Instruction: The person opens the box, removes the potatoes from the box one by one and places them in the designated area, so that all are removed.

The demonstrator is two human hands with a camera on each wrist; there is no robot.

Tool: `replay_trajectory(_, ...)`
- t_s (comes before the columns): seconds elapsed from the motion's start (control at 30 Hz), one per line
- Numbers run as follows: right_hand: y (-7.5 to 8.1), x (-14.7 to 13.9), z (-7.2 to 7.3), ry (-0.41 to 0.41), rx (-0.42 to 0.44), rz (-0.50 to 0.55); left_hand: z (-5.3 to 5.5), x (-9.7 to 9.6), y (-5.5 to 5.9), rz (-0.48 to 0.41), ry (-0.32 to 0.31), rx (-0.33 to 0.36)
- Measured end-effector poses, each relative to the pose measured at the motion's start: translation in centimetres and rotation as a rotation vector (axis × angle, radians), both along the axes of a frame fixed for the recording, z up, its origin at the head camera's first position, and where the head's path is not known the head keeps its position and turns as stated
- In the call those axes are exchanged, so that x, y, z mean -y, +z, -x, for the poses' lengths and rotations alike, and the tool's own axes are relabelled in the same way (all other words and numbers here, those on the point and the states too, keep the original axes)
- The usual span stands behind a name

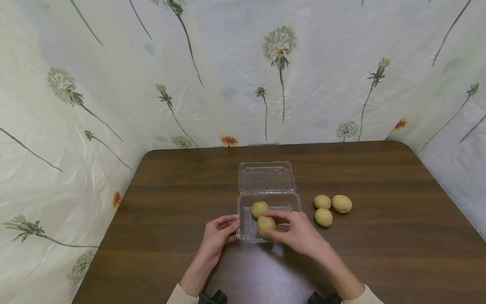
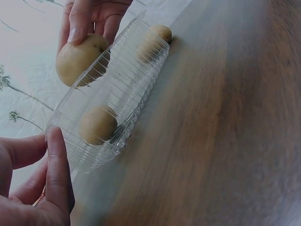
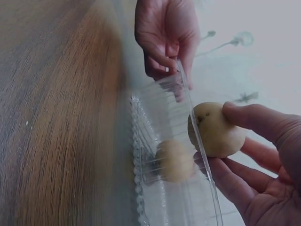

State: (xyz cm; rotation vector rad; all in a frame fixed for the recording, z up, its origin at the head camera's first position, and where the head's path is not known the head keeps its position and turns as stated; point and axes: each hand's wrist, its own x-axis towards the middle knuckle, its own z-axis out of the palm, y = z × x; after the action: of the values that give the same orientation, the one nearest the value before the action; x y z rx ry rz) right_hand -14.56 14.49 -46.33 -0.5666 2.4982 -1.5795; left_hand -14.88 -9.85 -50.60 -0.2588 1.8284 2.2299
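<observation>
A clear plastic clamshell container [image 1: 248, 232] lies on the table with its lid [image 1: 265, 177] folded back, away from the person. One potato [image 1: 260, 209] sits inside it, toward the left. My right hand [image 1: 300, 232] pinches a second potato [image 3: 216, 129] between thumb and fingers, at rim height over the tray in the right wrist view. My left hand [image 1: 218, 238] grips the container's left rim, thumb and fingers on either side of the thin edge [image 2: 51, 125].
Right of the container, three potatoes [image 1: 323, 217] lie grouped on the brown wooden table [image 1: 182, 190]. A dandelion-print sheet [image 1: 228, 84] hangs behind the table and along its sides.
</observation>
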Motion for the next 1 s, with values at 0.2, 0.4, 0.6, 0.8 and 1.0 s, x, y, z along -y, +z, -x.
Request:
replay_trajectory(0.2,0.5,-0.6,-0.4,0.015,0.014,0.042,0.1,0.0,0.0,-0.002,-0.009,-0.012)
replay_trajectory(0.4,0.8,-1.2,-0.8,0.021,0.001,0.037,0.1,0.1,-0.2,-0.003,-0.010,-0.021)
replay_trajectory(0.6,1.0,-1.6,-1.4,0.001,0.002,0.033,0.1,0.1,-0.3,0.007,-0.010,-0.024)
replay_trajectory(0.8,0.9,-2.2,-1.9,-0.024,0.027,0.027,0.0,0.0,-0.2,0.001,-0.013,-0.007)
replay_trajectory(1.0,0.9,-2.9,-2.1,-0.055,0.044,0.041,0.0,0.0,0.2,-0.007,-0.012,-0.012)
